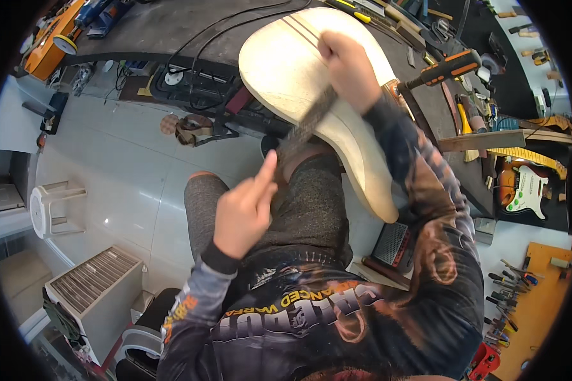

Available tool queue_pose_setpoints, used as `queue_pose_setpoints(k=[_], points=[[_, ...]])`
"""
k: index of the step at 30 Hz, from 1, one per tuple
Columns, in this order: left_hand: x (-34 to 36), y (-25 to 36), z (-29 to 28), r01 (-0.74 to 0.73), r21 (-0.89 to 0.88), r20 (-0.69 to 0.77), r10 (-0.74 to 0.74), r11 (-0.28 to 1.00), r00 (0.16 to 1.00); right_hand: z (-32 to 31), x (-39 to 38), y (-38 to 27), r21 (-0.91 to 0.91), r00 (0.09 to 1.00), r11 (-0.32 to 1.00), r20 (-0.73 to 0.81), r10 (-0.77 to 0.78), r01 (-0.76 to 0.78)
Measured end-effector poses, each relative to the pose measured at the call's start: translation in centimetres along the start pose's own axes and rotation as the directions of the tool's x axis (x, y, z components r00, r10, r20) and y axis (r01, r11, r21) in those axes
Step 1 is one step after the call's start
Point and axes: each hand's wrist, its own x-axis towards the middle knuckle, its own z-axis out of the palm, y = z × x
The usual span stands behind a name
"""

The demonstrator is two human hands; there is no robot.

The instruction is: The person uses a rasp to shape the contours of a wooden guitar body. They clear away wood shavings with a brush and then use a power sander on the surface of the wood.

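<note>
A pale, unfinished wooden guitar body [283, 57] lies over the bench edge, its curved horn reaching toward my lap. Across its near edge runs a long, dark, flat rasp [308, 127], slanting and blurred by motion. My right hand [353, 70] is closed around the rasp's far end, above the wood. At the near end is my left hand [245, 213], index finger stretched along the rasp and the other fingers curled; its grip is partly hidden. A clamp with a black and orange handle [451, 67] sits against the body's right edge.
The dark workbench [152, 38] carries a black cable and hand tools. At right lies a sunburst electric guitar [524, 190]. A white stool [57, 209] and a slatted box [95, 286] stand on the left. A small amplifier [391, 244] is below the body's horn.
</note>
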Motion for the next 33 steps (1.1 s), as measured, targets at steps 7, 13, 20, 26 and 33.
queue_pose_setpoints(k=[7, 13, 20, 26, 33], points=[[-2.8, 0.2, 0.2, 0.046, -0.048, -0.004, -0.046, 0.998, 0.999, 1.3, -2.1, -1.4, 0.05, 0.998, 0.998, 0.064, 0.02, -0.023], [0.9, -0.3, -0.8, 0.017, -0.018, -0.004, -0.017, 1.0, 1.0, 0.2, 1.1, 0.1, -0.049, 0.999, 0.998, -0.011, -0.048, 0.047], [-3.5, -0.8, 0.3, 0.04, -0.108, 0.018, -0.038, 0.993, 0.999, 1.6, -1.7, -1.5, -0.007, 0.998, 0.999, 0.034, -0.047, 0.047], [3.2, -0.5, -0.8, 0.029, -0.033, 0.012, -0.029, 0.999, 1.0, 0.3, 3.8, 1.3, -0.057, 0.997, 0.997, -0.053, -0.062, 0.059], [-5.0, -0.9, 0.1, 0.023, -0.088, 0.037, -0.02, 0.996, 0.999, 1.8, -3.7, -1.9, 0.031, 0.988, 0.993, 0.102, -0.114, 0.111]])
